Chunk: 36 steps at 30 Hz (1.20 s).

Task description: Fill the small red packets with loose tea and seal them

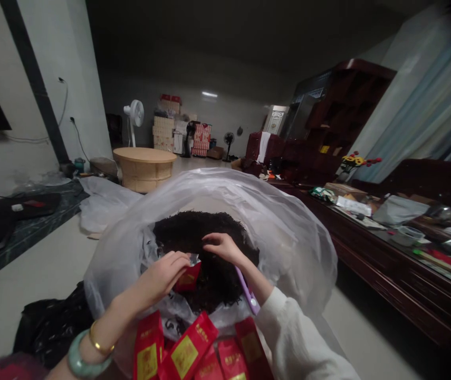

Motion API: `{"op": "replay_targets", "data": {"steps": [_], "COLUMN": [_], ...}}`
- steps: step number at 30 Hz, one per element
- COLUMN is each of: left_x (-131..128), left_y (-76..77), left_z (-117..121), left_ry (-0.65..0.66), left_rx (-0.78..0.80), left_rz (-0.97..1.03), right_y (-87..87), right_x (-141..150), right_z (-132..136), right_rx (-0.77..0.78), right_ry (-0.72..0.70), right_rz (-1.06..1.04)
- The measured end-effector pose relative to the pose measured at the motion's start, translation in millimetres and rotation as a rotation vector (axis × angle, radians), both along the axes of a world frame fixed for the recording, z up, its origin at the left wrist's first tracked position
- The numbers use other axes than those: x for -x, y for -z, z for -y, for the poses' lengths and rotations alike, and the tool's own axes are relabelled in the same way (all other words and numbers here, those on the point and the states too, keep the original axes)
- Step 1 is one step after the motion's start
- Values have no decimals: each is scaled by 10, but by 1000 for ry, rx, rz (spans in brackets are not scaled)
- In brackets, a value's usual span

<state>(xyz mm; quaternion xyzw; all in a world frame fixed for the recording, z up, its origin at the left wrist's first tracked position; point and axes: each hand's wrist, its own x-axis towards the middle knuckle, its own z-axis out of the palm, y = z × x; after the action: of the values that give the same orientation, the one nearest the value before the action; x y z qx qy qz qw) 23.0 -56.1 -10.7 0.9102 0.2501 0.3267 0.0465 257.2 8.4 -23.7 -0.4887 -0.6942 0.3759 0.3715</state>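
A large translucent plastic bag (296, 237) stands with its mouth wide, holding a heap of dark dried leaves (197, 222) that look like tea. My left hand (170, 272), with a gold bangle and a green bangle on its wrist, is closed on a small red pouch (188, 279) at the heap's left side. The pouch's silvery top edge shows beside the fingers. Over the leaves, right of the pouch, my right hand (225, 248) has bent fingers with a gap between them; nothing shows in it. A purple strip-like object (248, 293) lies under my right forearm.
Several red pouches with gold labels (189, 351) lie at the near side of the bag. A black plastic bag (51, 322) is on the floor at left. Beyond stand a round wooden table (144, 154) and a white fan (135, 113). A cluttered dark wooden table (367, 253) runs along the right.
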Motion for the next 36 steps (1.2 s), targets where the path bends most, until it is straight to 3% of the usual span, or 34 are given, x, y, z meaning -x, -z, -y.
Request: {"op": "replay_targets", "data": {"steps": [6,11,18,24,27,32,36], "left_x": [-64,-146,-158,-128,-135,-135,-120], "left_y": [-22,-62,-3,25,9,22,57], "left_z": [-171,-244,-292,-305,-290,-285,-285], "left_ry": [64,42,30,29,30,-5,-10], "left_rx": [27,22,61,129,145,143,113], "left_rz": [-57,-119,-45,-5,12,17,71], "right_y": [-179,-428,-406,-415,-465,-521,-581], "right_x": [-25,99,248,222,218,219,234], "right_z": [87,216,318,329,365,404,435], "right_rx": [293,357,227,-94,-185,-251,-252], "right_ry": [62,-54,-128,-117,-140,-82,-147], "right_rz": [-562,-660,-392,-25,146,262,357]}}
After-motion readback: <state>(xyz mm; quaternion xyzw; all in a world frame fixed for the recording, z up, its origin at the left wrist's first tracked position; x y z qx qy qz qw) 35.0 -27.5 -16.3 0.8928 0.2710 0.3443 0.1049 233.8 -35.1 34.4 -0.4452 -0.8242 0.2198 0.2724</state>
